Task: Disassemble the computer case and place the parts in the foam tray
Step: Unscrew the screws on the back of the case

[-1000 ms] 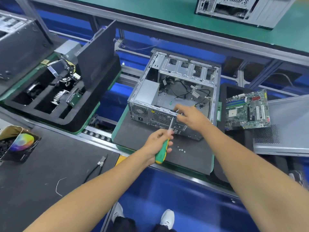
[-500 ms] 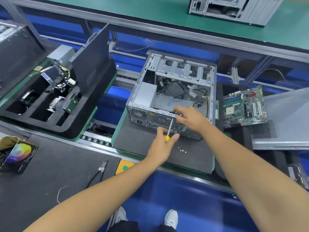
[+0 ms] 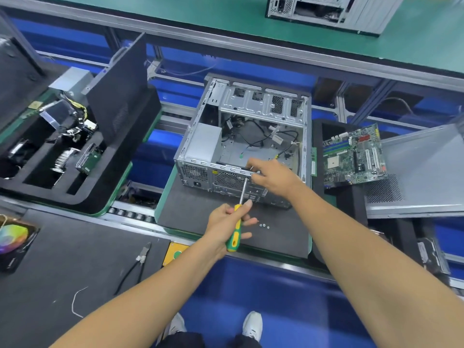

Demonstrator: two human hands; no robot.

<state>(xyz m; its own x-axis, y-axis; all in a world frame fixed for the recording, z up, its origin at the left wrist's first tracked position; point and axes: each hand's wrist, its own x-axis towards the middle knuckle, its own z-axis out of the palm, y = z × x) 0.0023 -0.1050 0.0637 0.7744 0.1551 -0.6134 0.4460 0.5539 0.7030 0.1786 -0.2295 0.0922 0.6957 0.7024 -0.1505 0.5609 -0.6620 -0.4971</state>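
The grey bench (image 3: 75, 267) runs along the near left, and past its edge the open case (image 3: 241, 136) sits on a dark mat (image 3: 281, 237) with a fair strip of bare mat in front, foam tray (image 3: 82, 192) off to the left and the board (image 3: 354, 156) lying just right of the case. Right hand (image 3: 272, 175) pinches the case's near top rim, left hand (image 3: 226, 227) grips the screwdriver (image 3: 236, 227) with its tip up at that rim. Few loose screws (image 3: 263, 225) lie on the mat just right of the left hand.
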